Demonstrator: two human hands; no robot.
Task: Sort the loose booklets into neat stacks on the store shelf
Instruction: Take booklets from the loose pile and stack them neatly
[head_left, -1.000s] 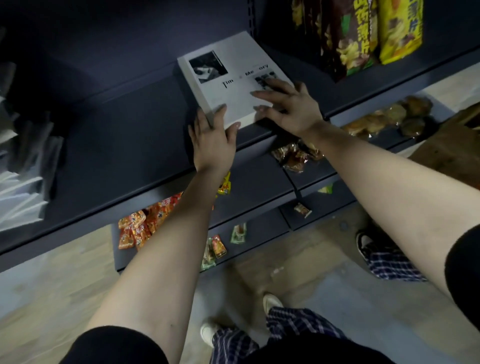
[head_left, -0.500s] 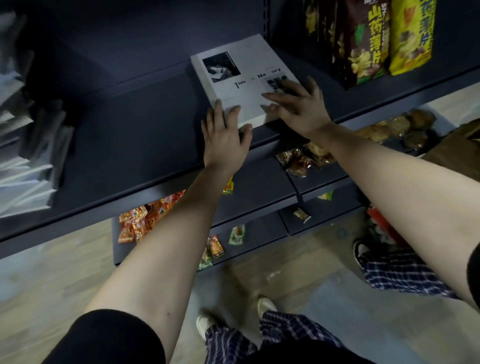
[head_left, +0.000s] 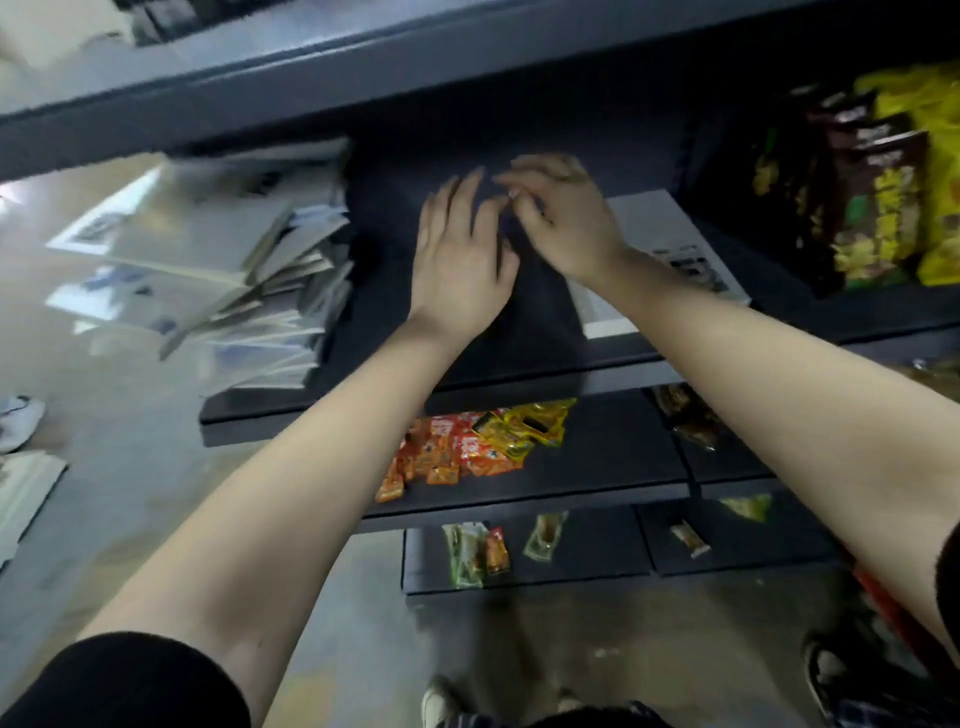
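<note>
While our left grip (head_left: 460, 260) and right grip (head_left: 563, 223) hang wide, empty, we should take one off the loose pile (head_left: 249, 270), squaring it on the white booklet (head_left: 670, 244).

Loose booklets (head_left: 249, 291) heaped askew on shelf (head_left: 535, 327); white booklet (head_left: 667, 223) lies flat apart

A: Hands, versus before?
B: Both are off the white booklet (head_left: 670, 234) now. Left hand (head_left: 460, 270) and right hand (head_left: 563, 223) moved left over bare shelf (head_left: 519, 338), holding nothing.
A: The booklet?
B: No longer pressed. View swung left and is blurry; the loose booklet pile (head_left: 249, 270) came further in.
</note>
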